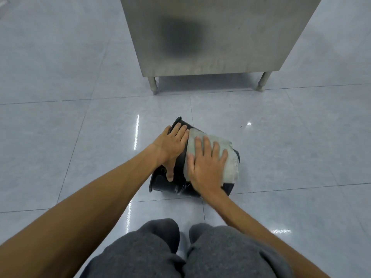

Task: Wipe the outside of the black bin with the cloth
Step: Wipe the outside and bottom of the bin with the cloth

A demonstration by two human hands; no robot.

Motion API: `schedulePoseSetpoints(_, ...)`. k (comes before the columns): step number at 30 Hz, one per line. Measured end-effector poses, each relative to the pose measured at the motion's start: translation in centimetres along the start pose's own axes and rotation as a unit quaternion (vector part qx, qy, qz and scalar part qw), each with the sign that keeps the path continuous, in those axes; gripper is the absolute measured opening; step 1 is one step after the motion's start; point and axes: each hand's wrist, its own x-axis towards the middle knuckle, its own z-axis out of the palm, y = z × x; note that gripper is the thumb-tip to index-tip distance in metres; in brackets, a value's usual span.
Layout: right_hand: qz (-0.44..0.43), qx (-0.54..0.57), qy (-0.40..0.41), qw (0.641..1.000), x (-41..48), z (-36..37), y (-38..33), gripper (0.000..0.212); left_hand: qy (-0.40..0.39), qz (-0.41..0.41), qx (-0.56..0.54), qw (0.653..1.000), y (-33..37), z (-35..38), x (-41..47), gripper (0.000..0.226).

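Note:
The black bin [170, 186] lies on its side on the tiled floor, its open rim toward the left. My left hand [171, 146] rests flat across the bin near that rim, thumb hooked over the edge. A pale grey-green cloth [230, 165] is spread over the bin's upper side. My right hand [206, 163] presses flat on the cloth, fingers spread. Most of the bin's body is hidden under the cloth and both hands.
A stainless steel cabinet [210, 37] on short legs [153, 85] stands just beyond the bin. Glossy grey floor tiles [80, 137] surround the bin on all sides. My knees in grey trousers [180, 253] are at the bottom of the view.

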Motion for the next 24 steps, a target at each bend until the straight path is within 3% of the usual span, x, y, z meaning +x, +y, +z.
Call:
schedulePoseSetpoints(5, -0.064, 0.006, 0.017, 0.998, -5.4, 1.4, 0.8, 0.065, 0.0, -0.001, 0.015, 1.0, 0.0, 0.3, 0.2, 0.172)
schedulePoseSetpoints(9, 0.001, 0.002, 0.003, 1.0, -1.2, -0.1, -0.1, 0.061, 0.026, -0.008, 0.033, 0.999, 0.6, 1.5, -1.0, 0.169)
schedulePoseSetpoints(15, 0.092, 0.083, -0.214, 0.969, 8.9, -1.5, 0.1, 0.059, 0.046, -0.025, 0.022, 0.998, 2.0, 3.2, -3.5, 0.166)
schedulePoseSetpoints(18, 0.103, 0.114, -0.271, 0.95, 11.1, -1.3, 0.3, 0.061, 0.039, -0.03, 0.008, 0.999, 2.3, 3.1, -3.8, 0.165)
schedulePoseSetpoints(20, 0.08, 0.105, -0.259, 0.957, 10.6, -1.3, 0.1, 0.058, 0.032, -0.028, -0.005, 0.999, 1.9, 2.9, -3.4, 0.167)
schedulePoseSetpoints(24, -0.009, 0.03, -0.134, 0.991, 6.2, -1.5, 0.4, 0.06, 0.012, -0.03, -0.028, 0.999, 1.2, 2.3, -2.3, 0.171)
